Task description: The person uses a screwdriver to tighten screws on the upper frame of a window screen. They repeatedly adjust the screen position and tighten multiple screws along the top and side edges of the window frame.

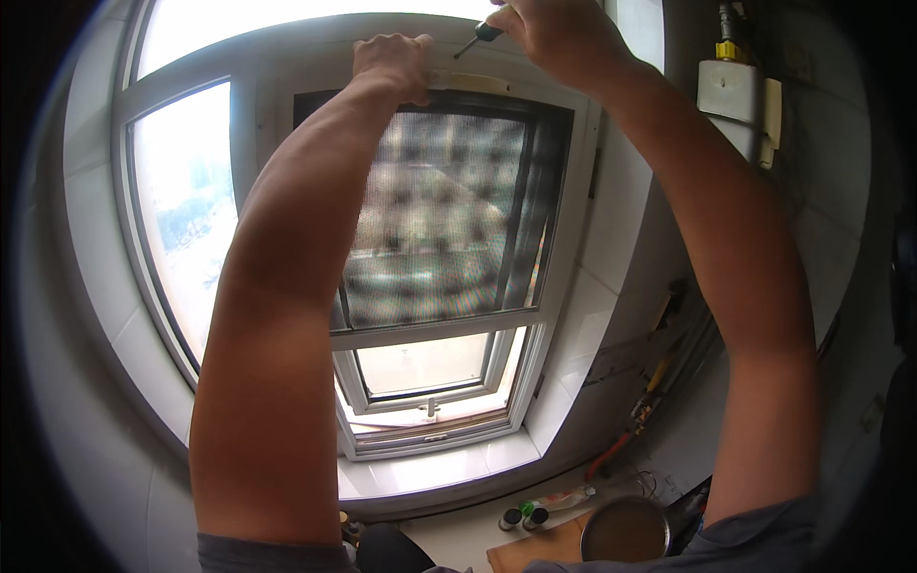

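My left hand [394, 64] grips the top rail of a white-framed insect screen [437, 215], its fingers curled over the edge next to a pale handle strip [476, 83]. Up and to the right, my right hand [530, 29] is closed on a screwdriver [485, 33] with a dark handle, whose shaft slants down to the left. The screwdriver's tip is near the frame, just above the strip; whether it touches a screw cannot be told. Part of my right hand is cut off by the picture's top edge. Beneath the screen, a small window sash [430, 372] stands tilted within the window opening.
A fixed window pane [183, 215] is at left. A white gas meter [729, 89] with a yellow fitting hangs on the right wall. Below the tiled sill [430, 473] are two small jars [510, 519], a wooden board [537, 548] and a round pan [625, 531] on the counter.
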A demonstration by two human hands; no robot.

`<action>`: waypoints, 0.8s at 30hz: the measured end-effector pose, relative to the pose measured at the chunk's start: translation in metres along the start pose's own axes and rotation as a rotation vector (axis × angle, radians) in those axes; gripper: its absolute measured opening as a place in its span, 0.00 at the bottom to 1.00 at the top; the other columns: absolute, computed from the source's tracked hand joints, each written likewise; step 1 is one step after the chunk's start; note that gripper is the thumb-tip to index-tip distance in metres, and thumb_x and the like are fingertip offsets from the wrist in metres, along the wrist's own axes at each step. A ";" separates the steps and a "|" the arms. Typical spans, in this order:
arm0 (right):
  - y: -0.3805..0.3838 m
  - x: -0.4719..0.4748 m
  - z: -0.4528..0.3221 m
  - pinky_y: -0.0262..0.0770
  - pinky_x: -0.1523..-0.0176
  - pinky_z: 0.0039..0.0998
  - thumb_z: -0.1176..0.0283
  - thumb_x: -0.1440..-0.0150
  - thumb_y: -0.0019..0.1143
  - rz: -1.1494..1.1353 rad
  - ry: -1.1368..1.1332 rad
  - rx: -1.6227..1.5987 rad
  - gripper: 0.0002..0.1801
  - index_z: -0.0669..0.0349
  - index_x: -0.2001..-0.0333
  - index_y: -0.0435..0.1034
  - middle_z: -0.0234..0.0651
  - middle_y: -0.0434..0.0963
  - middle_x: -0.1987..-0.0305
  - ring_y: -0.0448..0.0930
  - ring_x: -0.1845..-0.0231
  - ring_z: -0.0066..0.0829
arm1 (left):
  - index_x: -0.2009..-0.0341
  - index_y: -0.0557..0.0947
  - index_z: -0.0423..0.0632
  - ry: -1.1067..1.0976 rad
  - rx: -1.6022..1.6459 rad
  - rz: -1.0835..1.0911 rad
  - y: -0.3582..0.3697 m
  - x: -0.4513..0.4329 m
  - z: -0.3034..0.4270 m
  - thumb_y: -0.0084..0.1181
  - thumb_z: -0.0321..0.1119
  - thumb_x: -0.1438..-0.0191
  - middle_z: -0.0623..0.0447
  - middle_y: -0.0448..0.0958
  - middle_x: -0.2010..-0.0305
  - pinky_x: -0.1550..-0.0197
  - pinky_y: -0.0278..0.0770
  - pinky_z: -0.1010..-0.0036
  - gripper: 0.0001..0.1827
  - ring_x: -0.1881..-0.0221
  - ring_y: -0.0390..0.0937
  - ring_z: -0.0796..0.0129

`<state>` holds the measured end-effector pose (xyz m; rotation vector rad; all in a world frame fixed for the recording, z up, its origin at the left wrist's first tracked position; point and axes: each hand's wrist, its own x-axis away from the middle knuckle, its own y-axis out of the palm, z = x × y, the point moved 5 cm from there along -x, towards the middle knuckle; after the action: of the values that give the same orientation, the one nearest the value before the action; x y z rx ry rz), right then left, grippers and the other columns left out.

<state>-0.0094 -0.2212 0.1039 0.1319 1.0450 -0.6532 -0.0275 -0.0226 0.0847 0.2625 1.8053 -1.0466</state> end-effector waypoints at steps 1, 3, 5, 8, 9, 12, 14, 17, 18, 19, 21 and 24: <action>-0.003 -0.002 -0.009 0.80 0.48 0.49 0.62 0.39 0.61 -0.034 0.133 0.035 0.17 0.61 0.52 0.73 0.55 0.81 0.56 0.83 0.54 0.56 | 0.44 0.79 0.61 -0.002 -0.006 -0.015 0.000 0.001 -0.001 0.79 0.50 0.58 0.53 0.84 0.45 0.39 0.78 0.60 0.36 0.43 0.82 0.56; -0.010 -0.008 -0.009 0.79 0.47 0.48 0.65 0.40 0.61 -0.127 0.285 0.054 0.16 0.62 0.52 0.72 0.58 0.79 0.51 0.82 0.52 0.57 | 0.44 0.79 0.61 -0.008 -0.016 -0.024 -0.004 0.003 -0.003 0.79 0.50 0.58 0.53 0.84 0.45 0.40 0.79 0.60 0.36 0.43 0.82 0.55; -0.004 -0.025 0.002 0.79 0.46 0.48 0.67 0.40 0.61 -0.248 0.317 0.013 0.15 0.64 0.53 0.72 0.59 0.77 0.47 0.81 0.50 0.57 | 0.44 0.80 0.61 -0.022 -0.030 -0.026 -0.003 0.005 -0.007 0.79 0.50 0.57 0.54 0.85 0.47 0.40 0.79 0.59 0.36 0.43 0.82 0.57; -0.002 -0.024 0.010 0.78 0.46 0.48 0.66 0.39 0.60 -0.066 -0.143 -0.067 0.15 0.65 0.54 0.72 0.58 0.78 0.48 0.81 0.50 0.57 | 0.43 0.80 0.60 -0.019 -0.033 -0.012 -0.004 0.002 -0.005 0.79 0.50 0.57 0.54 0.85 0.48 0.40 0.78 0.59 0.35 0.43 0.82 0.58; -0.009 -0.018 0.000 0.78 0.47 0.47 0.66 0.39 0.60 -0.079 -0.189 -0.094 0.14 0.65 0.54 0.72 0.57 0.78 0.48 0.81 0.50 0.57 | 0.43 0.80 0.60 -0.016 -0.042 -0.024 -0.004 0.001 -0.005 0.80 0.50 0.58 0.54 0.85 0.47 0.40 0.79 0.59 0.36 0.43 0.82 0.56; -0.010 -0.011 -0.007 0.78 0.48 0.47 0.69 0.40 0.62 -0.034 0.162 -0.023 0.13 0.65 0.56 0.73 0.57 0.78 0.48 0.81 0.51 0.57 | 0.44 0.79 0.58 -0.004 -0.047 -0.037 -0.004 -0.001 -0.003 0.80 0.51 0.59 0.53 0.84 0.45 0.39 0.79 0.59 0.37 0.42 0.81 0.54; -0.007 -0.009 -0.006 0.78 0.48 0.47 0.71 0.41 0.62 -0.130 0.291 0.042 0.12 0.65 0.56 0.73 0.57 0.78 0.48 0.81 0.51 0.57 | 0.44 0.80 0.58 -0.005 -0.040 -0.046 0.000 -0.001 -0.003 0.80 0.51 0.59 0.53 0.83 0.44 0.39 0.79 0.59 0.37 0.41 0.81 0.54; -0.008 -0.017 0.000 0.79 0.49 0.48 0.71 0.41 0.62 -0.298 0.100 0.085 0.13 0.66 0.55 0.72 0.57 0.78 0.48 0.81 0.52 0.58 | 0.44 0.80 0.58 -0.018 -0.034 -0.041 0.001 0.000 -0.007 0.80 0.51 0.60 0.53 0.83 0.43 0.39 0.79 0.59 0.38 0.41 0.80 0.54; -0.001 -0.020 0.016 0.79 0.49 0.49 0.71 0.41 0.62 -0.248 -0.079 0.084 0.14 0.66 0.54 0.71 0.57 0.78 0.48 0.81 0.52 0.58 | 0.44 0.80 0.58 -0.013 -0.034 -0.024 -0.003 0.000 -0.007 0.80 0.51 0.60 0.53 0.83 0.43 0.39 0.79 0.59 0.38 0.41 0.80 0.55; -0.005 -0.015 0.013 0.79 0.50 0.50 0.70 0.41 0.61 -0.202 -0.130 -0.010 0.14 0.66 0.54 0.71 0.57 0.78 0.48 0.81 0.53 0.59 | 0.44 0.80 0.58 -0.012 -0.029 -0.018 -0.002 0.000 -0.007 0.80 0.51 0.60 0.53 0.83 0.43 0.39 0.79 0.59 0.38 0.40 0.80 0.55; -0.012 -0.006 0.006 0.78 0.50 0.51 0.70 0.40 0.61 -0.141 -0.132 -0.073 0.15 0.67 0.53 0.70 0.58 0.78 0.48 0.81 0.54 0.60 | 0.43 0.80 0.58 0.001 -0.036 -0.054 -0.003 0.000 -0.005 0.79 0.52 0.60 0.53 0.82 0.43 0.39 0.78 0.59 0.38 0.40 0.80 0.55; -0.004 -0.004 -0.001 0.78 0.50 0.51 0.69 0.39 0.60 -0.056 0.113 0.096 0.15 0.66 0.52 0.71 0.58 0.78 0.49 0.81 0.54 0.59 | 0.43 0.80 0.58 0.010 -0.040 -0.065 0.000 -0.004 -0.005 0.79 0.52 0.59 0.53 0.82 0.43 0.38 0.78 0.59 0.38 0.41 0.80 0.54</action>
<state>-0.0139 -0.2229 0.1073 0.2257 1.1299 -0.7535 -0.0282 -0.0175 0.0888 0.1856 1.8524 -1.0547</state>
